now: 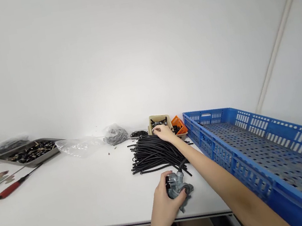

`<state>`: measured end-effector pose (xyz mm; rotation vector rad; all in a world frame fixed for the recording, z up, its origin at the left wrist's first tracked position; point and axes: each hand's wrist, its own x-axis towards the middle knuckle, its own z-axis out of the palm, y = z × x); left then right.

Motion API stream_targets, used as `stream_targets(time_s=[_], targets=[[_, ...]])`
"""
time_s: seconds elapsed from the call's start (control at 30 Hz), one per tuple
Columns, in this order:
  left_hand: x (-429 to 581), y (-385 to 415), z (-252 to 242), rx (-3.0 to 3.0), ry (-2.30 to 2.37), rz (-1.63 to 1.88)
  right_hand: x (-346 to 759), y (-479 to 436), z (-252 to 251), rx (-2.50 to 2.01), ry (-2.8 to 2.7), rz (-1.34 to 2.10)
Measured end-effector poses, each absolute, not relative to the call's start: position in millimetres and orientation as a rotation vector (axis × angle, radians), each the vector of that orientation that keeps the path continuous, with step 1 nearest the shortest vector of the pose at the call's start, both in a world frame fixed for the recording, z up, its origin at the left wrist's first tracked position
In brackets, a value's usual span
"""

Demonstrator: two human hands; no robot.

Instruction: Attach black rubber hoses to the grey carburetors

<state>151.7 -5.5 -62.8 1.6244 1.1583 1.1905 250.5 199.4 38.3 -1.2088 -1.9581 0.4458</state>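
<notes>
My left hand (165,199) is closed around a grey metal carburetor (175,186) above the front edge of the table. A short black hose (182,165) comes off the top of the carburetor. My right hand (164,132) reaches over a pile of black rubber hoses (152,153) to the front of a beige bin (152,119). Its fingers are pinched together, and what lies between them is too small to make out. The bin holds small dark and metallic parts.
A large blue plastic crate (234,160) stands at the right. An orange basket (180,123) leans beside the bin. Clear plastic bags (81,146) lie along the wall. On the left are a grey tray (36,161) of small parts and a red-handled screwdriver (10,189).
</notes>
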Motion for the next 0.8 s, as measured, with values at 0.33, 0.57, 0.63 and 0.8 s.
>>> stream_targets(time_s=[0.33,0.57,0.63,0.8], targets=[[151,0,-62,1.529,1.260,1.228,210,255,25,-1.459,-2.453,0.237],[151,0,-63,1.537,1.249,1.249,196,248,31,-1.496,-2.585,0.074],[151,0,-63,1.530,1.253,1.244,193,244,34,-1.500,-2.567,0.040],[150,3,-64,1.520,1.260,1.240,206,231,55,-1.491,-2.351,-0.017]])
